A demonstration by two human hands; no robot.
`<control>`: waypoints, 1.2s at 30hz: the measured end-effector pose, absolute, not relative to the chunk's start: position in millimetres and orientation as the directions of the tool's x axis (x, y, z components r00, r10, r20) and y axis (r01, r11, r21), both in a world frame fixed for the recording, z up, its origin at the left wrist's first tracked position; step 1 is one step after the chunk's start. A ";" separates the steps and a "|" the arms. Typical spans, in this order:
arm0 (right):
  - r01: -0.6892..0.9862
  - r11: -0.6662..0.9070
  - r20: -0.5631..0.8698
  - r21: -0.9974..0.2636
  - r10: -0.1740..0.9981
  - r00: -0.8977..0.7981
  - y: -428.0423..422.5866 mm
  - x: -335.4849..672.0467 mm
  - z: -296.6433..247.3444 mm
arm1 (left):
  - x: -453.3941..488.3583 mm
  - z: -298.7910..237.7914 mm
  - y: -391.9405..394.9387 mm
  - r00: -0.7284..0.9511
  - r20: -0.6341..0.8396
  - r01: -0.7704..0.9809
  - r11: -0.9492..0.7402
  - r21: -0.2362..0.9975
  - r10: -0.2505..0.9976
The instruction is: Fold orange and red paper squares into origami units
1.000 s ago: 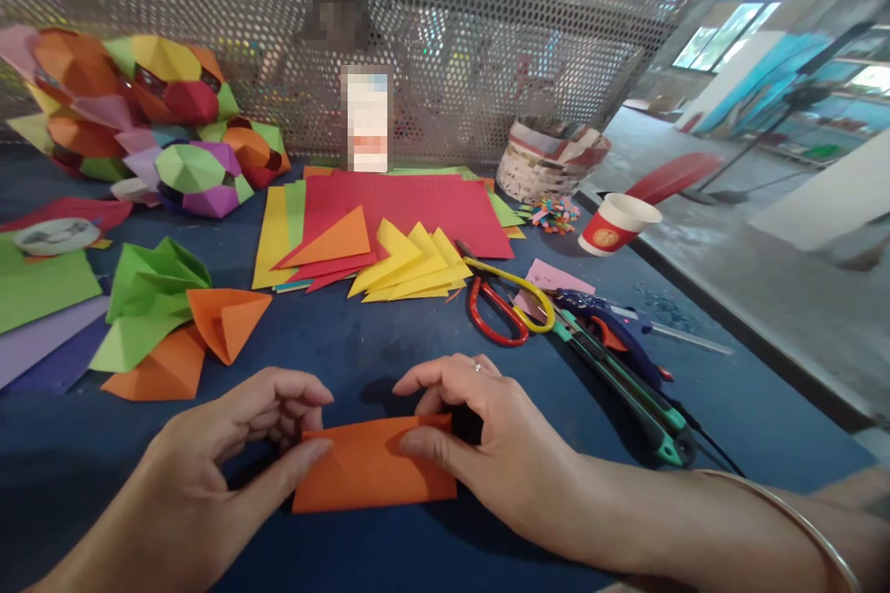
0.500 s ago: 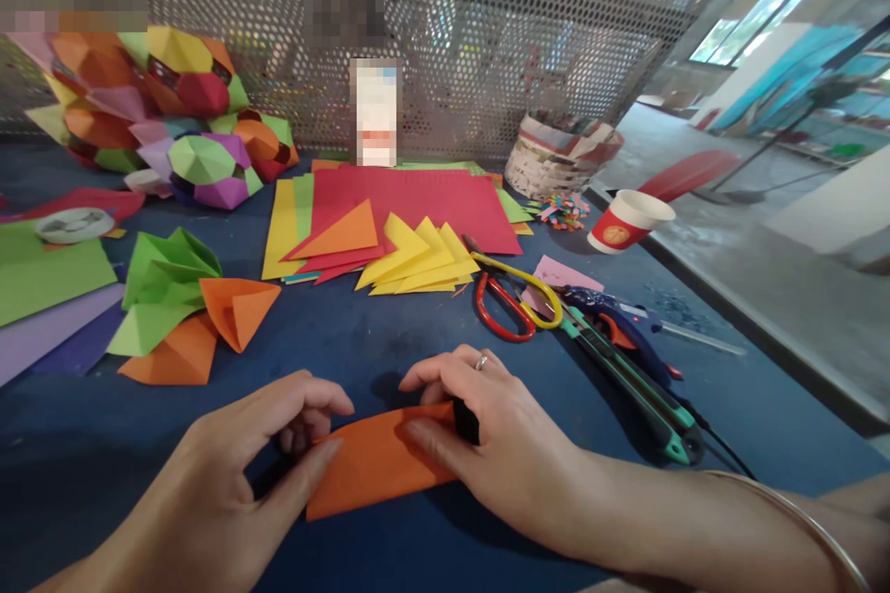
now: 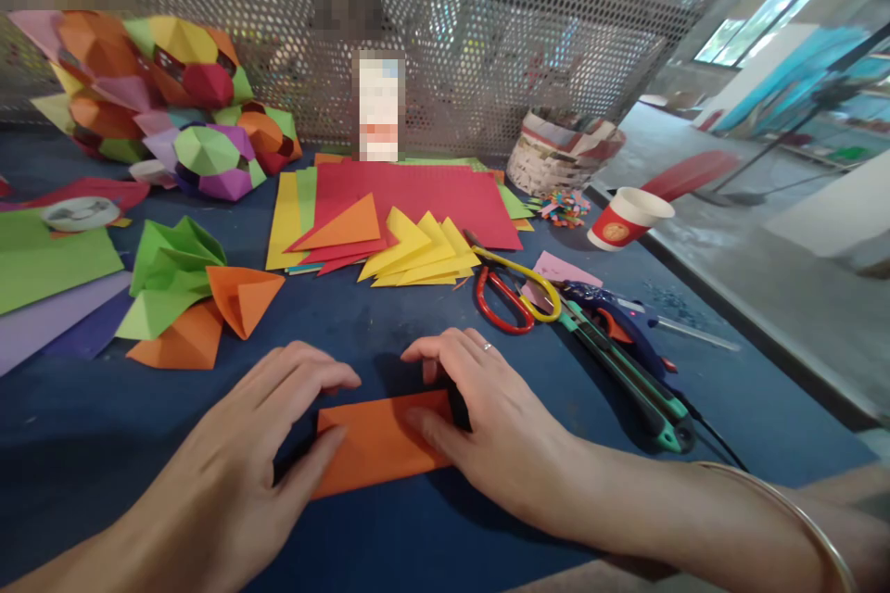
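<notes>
A folded strip of orange paper (image 3: 379, 440) lies on the blue tabletop between my two hands. My left hand (image 3: 268, 435) is at its left end, thumb pressing on the top face and fingers curled past the far edge. At the right end is my right hand (image 3: 479, 431), its thumb also lying on the paper and its fingers arched beyond it. The undersides of the fingers are partly hidden. Beyond the hands are folded yellow paper triangles (image 3: 417, 250), an orange triangle (image 3: 348, 227) and red sheets (image 3: 445, 190).
Scissors (image 3: 504, 301), a green-black cutter (image 3: 626, 380) and a dark blue glue gun (image 3: 636, 334) lie to the right. A paper cup (image 3: 626, 218) stands near the table edge. Folded green paper (image 3: 177, 264), a tape roll (image 3: 82, 213) and paper balls (image 3: 212, 157) are left.
The left end of the orange paper now lies flatter, and its far left corner shows. My left hand's fingers have lifted and straightened a little. The view has shifted slightly.
</notes>
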State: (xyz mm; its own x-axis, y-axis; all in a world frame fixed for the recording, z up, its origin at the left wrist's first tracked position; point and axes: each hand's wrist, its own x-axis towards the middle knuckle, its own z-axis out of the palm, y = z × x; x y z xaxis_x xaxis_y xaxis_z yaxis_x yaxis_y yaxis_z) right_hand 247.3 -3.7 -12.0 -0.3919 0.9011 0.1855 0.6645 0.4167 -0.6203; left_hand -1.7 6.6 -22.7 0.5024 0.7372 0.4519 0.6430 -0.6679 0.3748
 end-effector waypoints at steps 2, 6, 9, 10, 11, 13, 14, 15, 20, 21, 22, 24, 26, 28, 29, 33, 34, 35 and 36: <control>0.669 0.422 0.184 -0.612 0.898 -0.399 -3.6 247.5 -12.0 | -1.9 -20.5 6.0 0.522 0.483 0.639 -0.697 0.325 0.703; 0.656 0.455 0.202 -0.602 0.882 -0.425 -3.1 247.5 -14.1 | -7.8 -20.5 0.0 0.681 0.449 0.527 -0.813 0.248 0.578; 0.658 0.476 0.221 -0.584 0.873 -0.436 -2.9 247.6 -16.1 | -11.6 -22.6 -2.8 0.812 0.370 0.396 -0.892 0.219 0.452; 0.661 0.479 0.224 -0.578 0.872 -0.435 -2.8 247.7 -16.6 | -11.6 -22.7 -2.4 0.839 0.356 0.361 -0.910 0.202 0.412; 0.661 0.483 0.228 -0.574 0.870 -0.437 -2.8 247.9 -16.9 | -10.7 -22.2 -1.5 0.860 0.350 0.328 -0.928 0.179 0.372; 0.657 0.497 0.242 -0.567 0.863 -0.444 -2.5 248.1 -17.3 | -6.6 -19.9 1.3 0.873 0.377 0.284 -0.951 0.122 0.309; 0.655 0.504 0.248 -0.563 0.859 -0.448 -2.5 248.2 -17.3 | -3.9 -18.3 2.5 0.870 0.401 0.275 -0.957 0.090 0.287; 0.654 0.511 0.253 -0.557 0.855 -0.453 -2.4 248.2 -17.1 | -1.2 -16.7 3.4 0.865 0.421 0.276 -0.959 0.059 0.274; 0.666 0.501 0.222 -0.553 0.859 -0.462 -5.5 246.6 -12.7 | 3.2 -14.8 -0.6 0.866 0.436 0.291 -0.956 -0.037 0.247; 0.668 0.493 0.206 -0.557 0.861 -0.464 -6.6 246.1 -11.5 | 1.9 -15.8 -2.3 0.868 0.434 0.283 -0.959 -0.035 0.241; 0.671 0.486 0.189 -0.560 0.863 -0.468 -7.6 245.5 -10.3 | 0.2 -17.0 -3.8 0.866 0.437 0.282 -0.959 -0.026 0.243; 0.678 0.474 0.158 -0.562 0.866 -0.474 -8.6 244.3 -8.2 | -3.7 -19.6 -5.5 0.863 0.436 0.287 -0.958 -0.004 0.257; 0.687 0.453 0.123 -0.568 0.872 -0.474 -8.3 243.4 -6.4 | -7.3 -21.5 -5.6 0.873 0.413 0.280 -0.960 0.008 0.258; 0.694 0.419 0.079 -0.586 0.881 -0.466 -6.9 243.1 -4.3 | -10.3 -22.6 -4.9 0.888 0.381 0.268 -0.963 0.032 0.259; 0.696 0.402 0.055 -0.595 0.885 -0.463 -6.0 243.3 -3.0 | -11.6 -23.0 -4.7 0.893 0.364 0.261 -0.964 0.060 0.264; 0.694 0.347 -0.039 -0.631 0.879 -0.474 -2.6 247.2 3.9 | -16.5 -25.7 -6.0 0.889 0.327 0.269 -0.944 0.192 0.320; 0.689 0.344 -0.058 -0.638 0.871 -0.488 -1.6 249.0 5.7 | -18.3 -26.8 -6.4 0.886 0.318 0.278 -0.936 0.213 0.336; 0.681 0.345 -0.075 -0.645 0.859 -0.506 -0.3 251.2 7.4 | -20.3 -27.8 -6.4 0.884 0.307 0.292 -0.929 0.229 0.353; 0.673 0.349 -0.087 -0.652 0.847 -0.524 1.1 253.6 8.9 | -22.5 -28.5 -6.0 0.882 0.294 0.303 -0.922 0.243 0.368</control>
